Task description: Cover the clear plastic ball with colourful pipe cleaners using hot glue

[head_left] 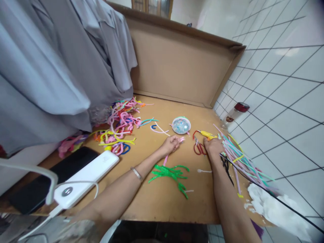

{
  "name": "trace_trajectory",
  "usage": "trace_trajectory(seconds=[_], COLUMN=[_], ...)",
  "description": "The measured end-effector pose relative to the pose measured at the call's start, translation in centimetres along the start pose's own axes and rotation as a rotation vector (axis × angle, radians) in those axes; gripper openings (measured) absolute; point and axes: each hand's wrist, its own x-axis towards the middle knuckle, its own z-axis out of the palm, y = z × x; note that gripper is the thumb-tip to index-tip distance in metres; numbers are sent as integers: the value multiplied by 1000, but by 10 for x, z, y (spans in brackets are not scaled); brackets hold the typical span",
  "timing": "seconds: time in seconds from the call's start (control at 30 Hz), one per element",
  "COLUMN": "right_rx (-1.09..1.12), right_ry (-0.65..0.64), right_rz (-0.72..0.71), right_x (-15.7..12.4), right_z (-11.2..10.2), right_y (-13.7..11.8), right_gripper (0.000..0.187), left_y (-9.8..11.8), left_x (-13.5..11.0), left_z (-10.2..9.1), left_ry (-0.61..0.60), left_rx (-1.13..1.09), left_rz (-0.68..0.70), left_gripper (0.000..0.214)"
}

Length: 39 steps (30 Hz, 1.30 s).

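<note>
My left hand (170, 144) is closed in a pinch on a pink pipe cleaner (180, 139), whose stem runs down under the hand toward a bunch of green pipe cleaners (169, 172). My right hand (214, 146) rests closed on a yellow glue gun (207, 135), right next to red-handled scissors (198, 146). A clear round container of small bits (181, 125) sits just beyond both hands on the cardboard sheet (162, 199).
A tangled heap of coloured pipe cleaners (120, 126) lies at left, a bundle of straight ones (240, 160) at right with a black cable (265, 192) across it. A white power bank (87, 179), black phone (53, 179), white cotton (273, 206), red-capped jar (236, 113), hanging grey cloth (63, 60).
</note>
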Motion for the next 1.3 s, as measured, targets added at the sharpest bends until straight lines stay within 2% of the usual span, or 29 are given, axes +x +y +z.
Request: trace_trajectory(seconds=[0.1,0.3,0.43,0.57,0.67,0.8,0.9,1.07,1.3], right_rx=[95,353,528,743,856,683,546,456,410], right_ry=[-17,186,203,292,259,216,235,256,263], right_rz=[66,169,215,121,-49,-186,-276,-378,-407], right_x=[5,10,7,-4,-26,-62,-76,-75,-72], right_z=[-1,-8,-17,-34,-42,-32,-18,-4,3], right_y=[5,12,8,-6,-22,-41,-44,-39,-39], right_gripper=[57,48,43,31,31,41,45,42,36], left_y=[0,3,4,5,6,6,6,8,9], left_x=[0,1,1,4,6,7,7,7,6], left_z=[-1,-1,1,0,-2,-6,-8,-8,-6], left_ry=[1,24,64,177,263,372,430,472,443], left_rx=[-17,-112,-159,-223,-248,-235,-206,-186,-172], left_rz=[-17,-44,-53,-19,24,99,147,197,209], left_gripper=[39,38,38,38,38,36,35,36,35])
